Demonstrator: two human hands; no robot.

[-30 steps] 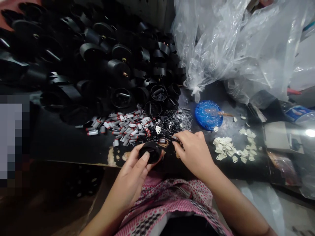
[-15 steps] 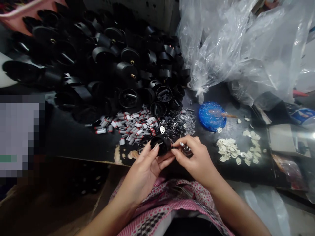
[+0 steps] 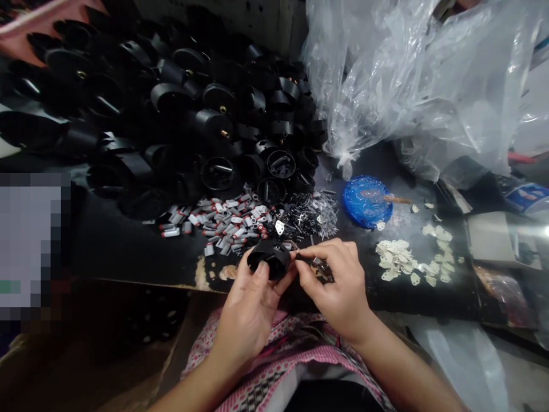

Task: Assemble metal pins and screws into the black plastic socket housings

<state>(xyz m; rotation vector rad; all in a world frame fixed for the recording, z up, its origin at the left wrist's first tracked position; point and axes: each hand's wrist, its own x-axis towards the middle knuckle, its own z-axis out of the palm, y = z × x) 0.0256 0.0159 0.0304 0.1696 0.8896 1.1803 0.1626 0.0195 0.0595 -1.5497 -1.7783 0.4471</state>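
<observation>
A round black plastic housing (image 3: 269, 257) is held in my left hand (image 3: 254, 297), thumb at its open rim and fingers behind. My right hand (image 3: 334, 274) pinches a small dark part (image 3: 299, 256) at the housing's right side; its exact shape is too small to tell. Under the right fingers a shiny metal piece partly shows. Just beyond the housing lie grey cylinders with red ends (image 3: 234, 223) and a heap of small springs and metal pins (image 3: 317, 212).
Many black housings (image 3: 171, 120) are piled at the back left. A blue lid with a wooden stick (image 3: 366, 200) and cream-coloured flat pieces (image 3: 397, 258) lie right of centre. Clear plastic bags (image 3: 377, 74) fill the back right; a white box (image 3: 493, 237) stands at the right.
The black housing has turned in my left hand, showing more of its outer side, and moved slightly left. My right fingers stay close beside it. The view has shifted slightly.
</observation>
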